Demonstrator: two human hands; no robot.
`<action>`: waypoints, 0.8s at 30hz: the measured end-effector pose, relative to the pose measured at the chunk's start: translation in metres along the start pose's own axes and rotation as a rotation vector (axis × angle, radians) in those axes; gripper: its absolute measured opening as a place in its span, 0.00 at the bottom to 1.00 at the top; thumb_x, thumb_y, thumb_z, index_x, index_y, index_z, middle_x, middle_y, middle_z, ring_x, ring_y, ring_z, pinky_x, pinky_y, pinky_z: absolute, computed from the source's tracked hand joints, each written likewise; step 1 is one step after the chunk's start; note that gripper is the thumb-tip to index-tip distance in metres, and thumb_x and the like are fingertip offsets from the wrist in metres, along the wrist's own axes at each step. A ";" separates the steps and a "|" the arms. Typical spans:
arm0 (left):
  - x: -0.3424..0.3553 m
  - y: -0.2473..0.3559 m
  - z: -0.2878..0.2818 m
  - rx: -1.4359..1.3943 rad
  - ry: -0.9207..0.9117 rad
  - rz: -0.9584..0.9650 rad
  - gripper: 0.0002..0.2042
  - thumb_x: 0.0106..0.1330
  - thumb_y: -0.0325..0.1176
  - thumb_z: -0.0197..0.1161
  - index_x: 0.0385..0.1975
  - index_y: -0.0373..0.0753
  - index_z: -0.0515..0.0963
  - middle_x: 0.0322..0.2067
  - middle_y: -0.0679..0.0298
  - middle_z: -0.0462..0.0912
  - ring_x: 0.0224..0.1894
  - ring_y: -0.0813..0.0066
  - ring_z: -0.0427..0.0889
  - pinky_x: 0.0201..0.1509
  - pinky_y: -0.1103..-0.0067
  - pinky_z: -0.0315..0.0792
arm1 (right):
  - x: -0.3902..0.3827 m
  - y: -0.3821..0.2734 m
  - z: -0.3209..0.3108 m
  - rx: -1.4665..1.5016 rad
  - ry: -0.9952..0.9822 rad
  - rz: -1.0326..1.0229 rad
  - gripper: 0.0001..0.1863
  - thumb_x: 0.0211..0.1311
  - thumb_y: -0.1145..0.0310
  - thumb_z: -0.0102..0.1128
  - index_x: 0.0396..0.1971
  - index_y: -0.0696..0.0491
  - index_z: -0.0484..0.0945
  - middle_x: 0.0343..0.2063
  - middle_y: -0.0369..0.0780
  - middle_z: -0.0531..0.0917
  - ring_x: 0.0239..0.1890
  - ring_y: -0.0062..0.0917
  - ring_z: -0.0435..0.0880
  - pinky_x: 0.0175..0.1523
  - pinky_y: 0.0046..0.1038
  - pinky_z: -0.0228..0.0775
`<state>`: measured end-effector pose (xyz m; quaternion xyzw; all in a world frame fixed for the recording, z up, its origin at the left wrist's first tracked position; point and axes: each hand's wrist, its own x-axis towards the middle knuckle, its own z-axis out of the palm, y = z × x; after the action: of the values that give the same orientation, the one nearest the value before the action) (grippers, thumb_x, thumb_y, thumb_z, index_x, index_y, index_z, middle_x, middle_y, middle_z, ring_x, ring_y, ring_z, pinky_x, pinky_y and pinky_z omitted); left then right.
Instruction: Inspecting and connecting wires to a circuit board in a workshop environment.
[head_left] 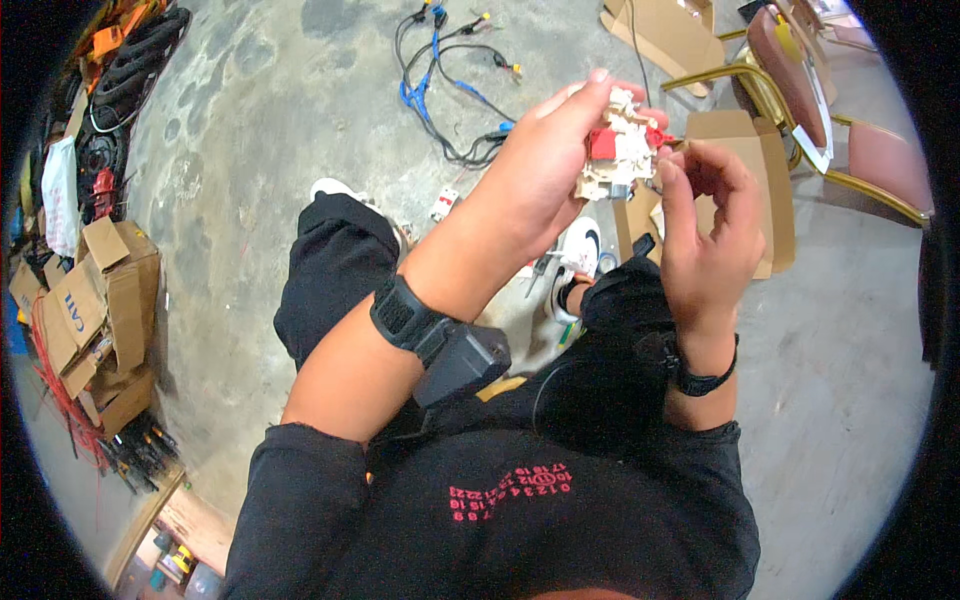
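My left hand (540,165) is closed around a cream-white plastic mechanism (632,150), which looks like an electrical part with red pieces and a grey metal bit at its lower edge. A red block (602,145) sits on its left side, and a smaller red piece (657,137) sticks out at the right. Close beside that red piece, my right hand (712,215) has its thumb and forefinger pinched together. What the pinch holds, if anything, is too small to make out. The other right fingers are curled.
An open cardboard box (775,200) lies beyond my right hand, near chairs with gold frames (750,75). Black and blue cables (430,95) lie on the concrete floor. A small white-and-red part (444,204) rests by my left shoe. Crumpled cartons (120,300) stand at left.
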<state>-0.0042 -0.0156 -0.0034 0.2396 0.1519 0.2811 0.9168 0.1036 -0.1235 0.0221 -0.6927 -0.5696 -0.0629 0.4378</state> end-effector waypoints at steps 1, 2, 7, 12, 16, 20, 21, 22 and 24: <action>0.000 0.000 -0.001 -0.060 -0.005 -0.037 0.21 0.77 0.46 0.43 0.53 0.33 0.70 0.50 0.49 0.80 0.50 0.60 0.82 0.57 0.67 0.76 | -0.002 0.003 0.000 0.102 0.048 0.038 0.11 0.59 0.79 0.66 0.40 0.59 0.76 0.33 0.42 0.84 0.32 0.23 0.83 0.38 0.23 0.76; 0.000 0.001 -0.001 -0.120 -0.012 -0.076 0.22 0.77 0.47 0.42 0.53 0.33 0.70 0.50 0.48 0.79 0.51 0.59 0.81 0.58 0.67 0.75 | -0.002 0.003 0.000 0.092 0.057 0.023 0.11 0.59 0.79 0.66 0.40 0.59 0.76 0.33 0.42 0.84 0.32 0.23 0.83 0.38 0.23 0.76; -0.002 0.009 -0.002 -0.135 -0.010 -0.068 0.22 0.77 0.47 0.40 0.54 0.34 0.69 0.52 0.47 0.78 0.52 0.58 0.80 0.60 0.65 0.74 | -0.001 0.004 0.000 0.164 0.076 0.068 0.11 0.58 0.79 0.66 0.40 0.59 0.77 0.32 0.41 0.85 0.31 0.21 0.83 0.36 0.21 0.74; -0.002 0.010 0.002 -0.121 -0.006 -0.065 0.23 0.77 0.47 0.39 0.54 0.33 0.69 0.52 0.47 0.78 0.52 0.58 0.80 0.60 0.66 0.74 | 0.001 0.007 0.001 0.129 0.030 0.035 0.09 0.59 0.78 0.66 0.39 0.58 0.78 0.32 0.40 0.85 0.29 0.21 0.82 0.33 0.22 0.72; -0.002 0.012 0.002 -0.109 -0.010 -0.057 0.23 0.77 0.48 0.38 0.55 0.33 0.69 0.52 0.47 0.79 0.53 0.58 0.80 0.60 0.66 0.73 | 0.002 0.003 -0.002 0.113 0.012 0.031 0.09 0.59 0.78 0.66 0.39 0.58 0.78 0.33 0.40 0.85 0.30 0.22 0.81 0.32 0.22 0.71; -0.001 0.010 0.002 -0.110 -0.017 -0.058 0.23 0.77 0.48 0.38 0.55 0.33 0.69 0.52 0.47 0.79 0.53 0.59 0.80 0.60 0.65 0.73 | 0.001 0.006 -0.002 0.057 -0.021 -0.021 0.10 0.58 0.78 0.66 0.39 0.57 0.78 0.33 0.40 0.84 0.30 0.24 0.81 0.32 0.24 0.71; -0.001 0.008 0.002 -0.113 -0.017 -0.065 0.23 0.77 0.48 0.38 0.55 0.33 0.69 0.52 0.47 0.78 0.53 0.59 0.80 0.60 0.66 0.73 | 0.001 0.006 -0.002 0.056 -0.025 -0.021 0.10 0.58 0.79 0.66 0.39 0.57 0.78 0.34 0.40 0.84 0.30 0.24 0.81 0.32 0.24 0.71; 0.000 0.007 0.002 -0.117 -0.018 -0.073 0.23 0.77 0.48 0.37 0.55 0.33 0.69 0.53 0.48 0.78 0.53 0.59 0.80 0.60 0.66 0.73 | 0.002 0.006 -0.003 0.055 -0.024 -0.021 0.10 0.58 0.79 0.66 0.39 0.57 0.78 0.34 0.40 0.84 0.30 0.24 0.81 0.32 0.24 0.71; 0.000 0.007 0.002 -0.108 -0.026 -0.068 0.23 0.77 0.48 0.37 0.55 0.33 0.69 0.53 0.48 0.78 0.53 0.59 0.80 0.61 0.66 0.73 | 0.002 0.007 -0.003 0.011 -0.011 -0.034 0.11 0.57 0.79 0.66 0.39 0.57 0.78 0.33 0.40 0.83 0.30 0.25 0.81 0.32 0.24 0.71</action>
<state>-0.0064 -0.0111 0.0024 0.1879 0.1325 0.2543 0.9394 0.1113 -0.1238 0.0207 -0.6809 -0.5840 -0.0633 0.4374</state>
